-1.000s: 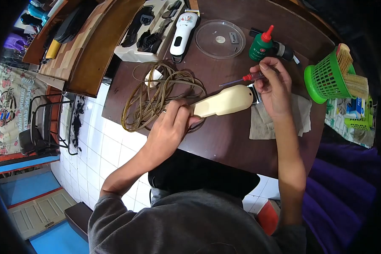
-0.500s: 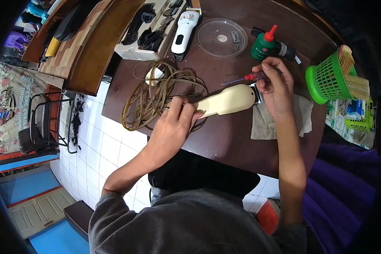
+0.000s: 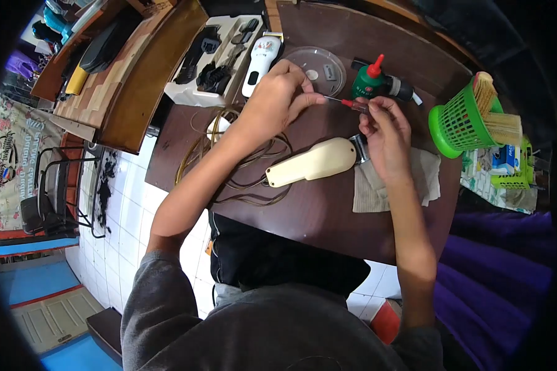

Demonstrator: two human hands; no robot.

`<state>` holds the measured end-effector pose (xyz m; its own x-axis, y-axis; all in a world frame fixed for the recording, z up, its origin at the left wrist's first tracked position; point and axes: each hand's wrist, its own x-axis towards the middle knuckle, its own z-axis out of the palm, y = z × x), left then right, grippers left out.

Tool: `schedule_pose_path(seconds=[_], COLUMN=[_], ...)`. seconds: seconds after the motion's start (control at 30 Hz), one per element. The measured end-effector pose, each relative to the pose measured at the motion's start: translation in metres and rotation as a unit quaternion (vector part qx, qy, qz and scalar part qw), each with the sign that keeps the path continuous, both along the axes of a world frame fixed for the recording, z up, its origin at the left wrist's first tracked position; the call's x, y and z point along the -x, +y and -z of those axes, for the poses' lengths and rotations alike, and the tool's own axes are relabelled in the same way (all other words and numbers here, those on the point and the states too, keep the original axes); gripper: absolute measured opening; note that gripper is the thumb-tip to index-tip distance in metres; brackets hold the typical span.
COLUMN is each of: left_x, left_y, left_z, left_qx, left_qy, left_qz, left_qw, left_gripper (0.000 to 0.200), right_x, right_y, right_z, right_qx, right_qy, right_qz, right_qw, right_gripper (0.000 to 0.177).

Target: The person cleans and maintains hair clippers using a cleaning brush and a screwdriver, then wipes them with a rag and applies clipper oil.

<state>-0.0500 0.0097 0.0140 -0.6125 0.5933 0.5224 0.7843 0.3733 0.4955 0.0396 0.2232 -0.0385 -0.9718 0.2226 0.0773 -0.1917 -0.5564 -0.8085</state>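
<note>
Seated at a dark wooden table (image 3: 328,210), I work with a slim screwdriver (image 3: 356,106), its clear and red handle gripped in the fingers of my right hand (image 3: 390,136) and its thin shaft directed toward my left hand (image 3: 272,105). The left thumb and forefinger are at the tip; whether they pinch it or some small part there, I cannot tell. The cream hair clipper (image 3: 315,164) lies unheld on the tabletop below both hands, its metal blade beside the folded cloth (image 3: 430,176) and its brown cord (image 3: 244,182) coiled at the other end. Beyond are a round clear dish (image 3: 342,60) with a small metal piece (image 3: 329,73) in it, a green bottle with a red nozzle (image 3: 366,83) and a white clipper (image 3: 265,57). The step in hand, as I judge it, is tending to the screwdriver's tip, away from the cream clipper; the next move calls for a steady handle, a light left-hand touch and the shaft kept in line
</note>
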Motion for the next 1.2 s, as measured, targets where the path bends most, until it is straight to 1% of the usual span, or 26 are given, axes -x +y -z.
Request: schedule_pose_path(seconds=[0.07, 0.1, 0.13, 0.2, 0.23, 0.3, 0.33, 0.4, 0.43, 0.5, 0.53, 0.6, 0.63, 0.7, 0.73, 0.8, 0.83, 0.9, 0.93, 1.0, 1.03, 1.07, 1.13, 1.2], left_x=[0.013, 0.015, 0.018, 0.015, 0.013, 0.008, -0.002, -0.035, -0.050, -0.081, -0.090, -0.092, -0.089, -0.071, -0.058, -0.030, -0.019, -0.005, -0.002, 0.000, 0.000, -0.001, -0.007, -0.015], left_y=[0.006, 0.005, 0.006, 0.004, 0.000, -0.011, -0.018, -0.038, -0.049, -0.067, -0.073, -0.075, -0.074, -0.064, -0.056, -0.036, -0.025, -0.006, 0.000, 0.010, 0.013, 0.014, 0.012, 0.010], left_z=[0.006, 0.009, 0.013, 0.019, 0.019, 0.013, 0.000, -0.026, -0.031, -0.034, -0.029, -0.010, -0.006, -0.003, -0.001, 0.005, 0.009, 0.019, 0.026, 0.036, 0.039, 0.043, 0.043, 0.039], left_qx=[0.014, 0.006, 0.005, -0.040, -0.041, -0.042, -0.045, -0.014, -0.016, 0.005, 0.004, -0.039, -0.042, -0.008, -0.014, 0.012, 0.009, 0.068, 0.067, 0.116, 0.123, 0.124, 0.083, 0.086], left_qy=[-0.137, -0.098, -0.095, -0.012, -0.014, 0.041, 0.039, -0.055, -0.059, -0.212, -0.219, -0.151, -0.156, -0.101, -0.101, -0.014, -0.011, -0.052, -0.048, -0.069, -0.073, -0.072, -0.098, -0.102], left_qz=[-0.014, -0.006, -0.005, -0.044, -0.047, -0.100, -0.103, -0.084, -0.087, -0.084, -0.082, -0.049, -0.051, -0.012, -0.015, 0.097, 0.097, 0.127, 0.130, 0.070, 0.057, 0.061, 0.045, 0.042], left_qw=[0.990, 0.995, 0.995, 0.998, 0.998, 0.993, 0.993, 0.995, 0.994, 0.974, 0.972, 0.986, 0.986, 0.995, 0.995, 0.995, 0.995, 0.988, 0.988, 0.988, 0.988, 0.988, 0.991, 0.990], left_gripper=[0.027, 0.028, 0.028, 0.029, 0.029, 0.030, 0.030, 0.027, 0.027, 0.024, 0.020, 0.016, 0.016, 0.018, 0.018, 0.021, 0.021, 0.020, 0.020, 0.017, 0.013, 0.013, 0.012, 0.016], right_x=[0.000, 0.001, 0.002, 0.002, 0.001, -0.001, -0.002, -0.003, -0.003, -0.001, 0.001, 0.001, 0.002, 0.002, 0.004, 0.001, -0.002, -0.003, -0.002, -0.001, -0.001, -0.001, -0.002, -0.002], right_y=[0.001, 0.002, 0.004, 0.002, 0.000, -0.005, -0.006, -0.009, -0.008, -0.004, -0.003, -0.005, -0.006, -0.005, -0.004, -0.004, -0.002, 0.003, 0.006, 0.010, 0.011, 0.010, 0.007, 0.007], right_z=[0.006, 0.006, 0.006, 0.006, 0.005, -0.003, -0.005, -0.009, -0.007, -0.001, -0.001, -0.004, -0.005, -0.003, -0.003, -0.005, -0.007, -0.007, -0.006, -0.005, -0.005, -0.005, -0.007, -0.008], right_qx=[-0.002, -0.001, -0.003, -0.006, -0.006, -0.029, -0.033, -0.064, -0.067, -0.095, -0.099, -0.104, -0.109, -0.107, -0.101, -0.093, -0.077, -0.056, -0.057, 0.000, 0.000, 0.002, -0.003, -0.005], right_qy=[0.002, 0.000, 0.003, 0.002, 0.001, -0.013, -0.016, 0.008, 0.005, 0.037, 0.036, 0.019, 0.004, 0.002, 0.005, 0.007, 0.013, 0.015, 0.019, -0.015, -0.018, -0.017, -0.020, -0.027], right_qz=[0.020, 0.037, 0.038, 0.051, 0.048, 0.072, 0.069, 0.084, 0.081, 0.086, 0.081, 0.115, 0.123, 0.121, 0.124, 0.138, 0.153, 0.174, 0.177, 0.174, 0.173, 0.177, 0.159, 0.154], right_qw=[1.000, 0.999, 0.999, 0.999, 0.999, 0.997, 0.997, 0.994, 0.994, 0.991, 0.991, 0.988, 0.986, 0.987, 0.987, 0.986, 0.985, 0.983, 0.982, 0.985, 0.985, 0.984, 0.987, 0.988], right_gripper=[0.014, 0.015, 0.015, 0.017, 0.017, 0.020, 0.020, 0.022, 0.022, 0.021, 0.021, 0.018, 0.017, 0.017, 0.016, 0.016, 0.015, 0.014, 0.014, 0.012, 0.011, 0.011, 0.011, 0.011])
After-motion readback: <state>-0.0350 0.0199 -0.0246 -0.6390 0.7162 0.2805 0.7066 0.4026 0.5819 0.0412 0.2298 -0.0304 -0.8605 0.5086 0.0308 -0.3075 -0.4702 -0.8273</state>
